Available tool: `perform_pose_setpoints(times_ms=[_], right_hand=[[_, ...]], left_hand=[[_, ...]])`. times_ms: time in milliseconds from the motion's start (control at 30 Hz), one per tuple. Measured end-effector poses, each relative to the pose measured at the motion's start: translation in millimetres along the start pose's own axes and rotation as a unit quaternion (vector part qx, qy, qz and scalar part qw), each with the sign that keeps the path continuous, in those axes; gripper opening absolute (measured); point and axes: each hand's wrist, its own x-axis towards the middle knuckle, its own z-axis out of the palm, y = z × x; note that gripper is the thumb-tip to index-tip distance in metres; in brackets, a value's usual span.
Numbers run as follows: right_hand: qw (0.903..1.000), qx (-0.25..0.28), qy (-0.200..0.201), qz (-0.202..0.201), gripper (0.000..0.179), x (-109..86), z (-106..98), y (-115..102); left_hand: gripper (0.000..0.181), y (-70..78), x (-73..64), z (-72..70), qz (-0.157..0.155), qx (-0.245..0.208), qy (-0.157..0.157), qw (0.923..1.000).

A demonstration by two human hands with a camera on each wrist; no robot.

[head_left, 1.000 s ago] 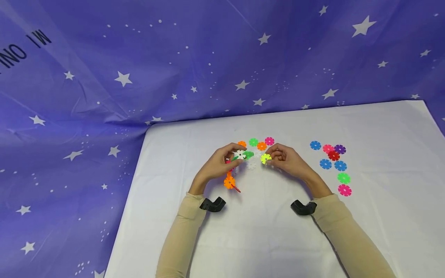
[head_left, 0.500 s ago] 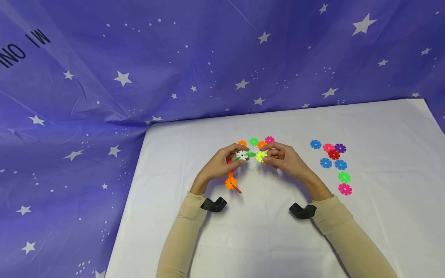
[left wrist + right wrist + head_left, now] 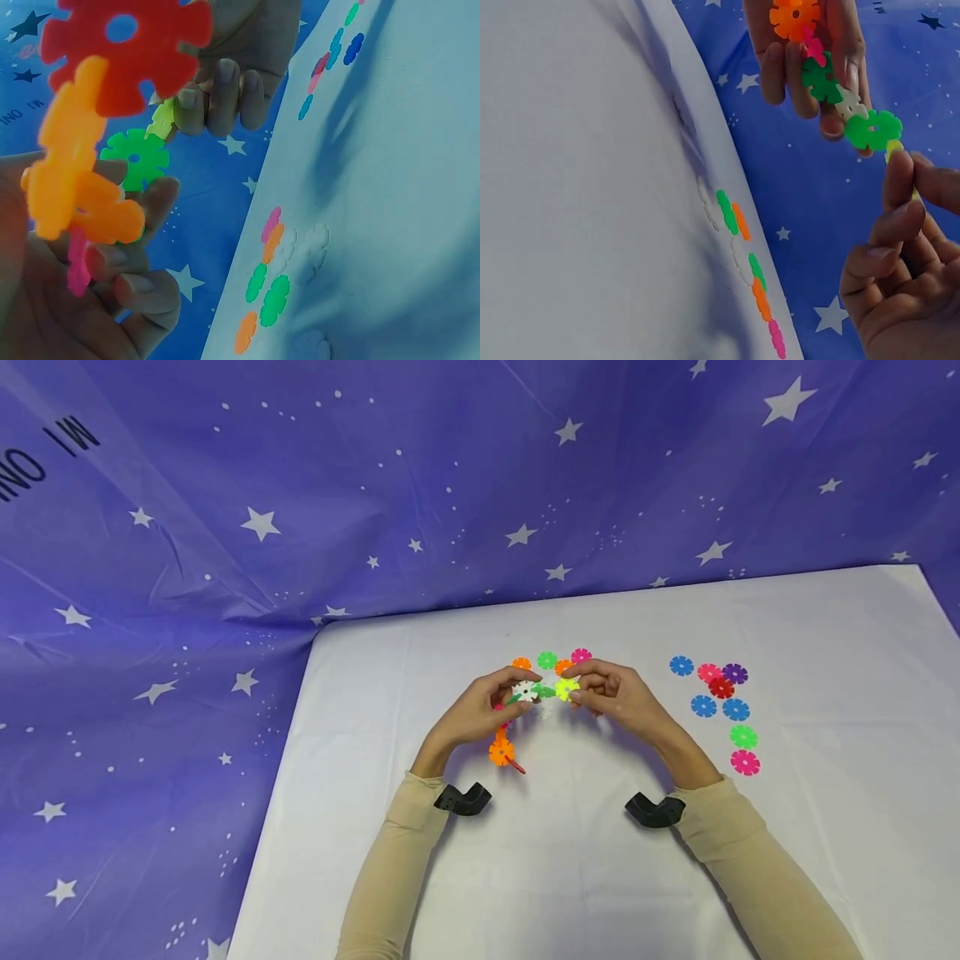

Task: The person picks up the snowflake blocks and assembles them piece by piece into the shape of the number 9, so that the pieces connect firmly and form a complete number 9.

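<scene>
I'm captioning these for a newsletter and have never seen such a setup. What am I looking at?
There is no machine here: these are a person's two bare hands at work. The wide picture comes from a camera worn on the head; the two smaller ones come from cameras worn on each wrist.

On the white-covered table lie loose notched discs: a group of eight at the person's right, and more discs beyond the hands.

The left hand holds a chain of joined discs, gripping it at a white disc. The right hand pinches a yellow disc against the green disc at the chain's end; whether they have locked together is unclear.
</scene>
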Motion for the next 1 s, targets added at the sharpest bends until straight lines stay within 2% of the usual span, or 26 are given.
perform_pose_setpoints(times_ms=[233,433,633,800,1000], right_hand=[[0.9999,-0.008,-0.005,-0.007,0.029,-0.7,0,-4],[0.9996,-0.022,0.001,-0.018,0.029,-0.2,4,-5],[0.9991,-0.029,0.022,-0.02,0.029,-1.5,8,-7],[0.9991,-0.014,0.035,-0.02,0.029,-1.6,14,-7],[0.9973,-0.029,0.065,-0.018,0.026,-0.7,19,-3]], left_hand=[[0.037,0.8,1.0,1.2,-0.01,0.001,0.014,0.9999],[0.035,4.0,0.6,3.9,-0.006,0.01,0.024,0.9996],[0.028,5.6,3.1,10.0,-0.005,0.01,0.058,0.9983],[0.024,5.1,4.9,14.4,0.013,0.042,0.101,0.9939],[0.024,9.7,5.8,20.1,0.032,0.114,0.136,0.9835]])
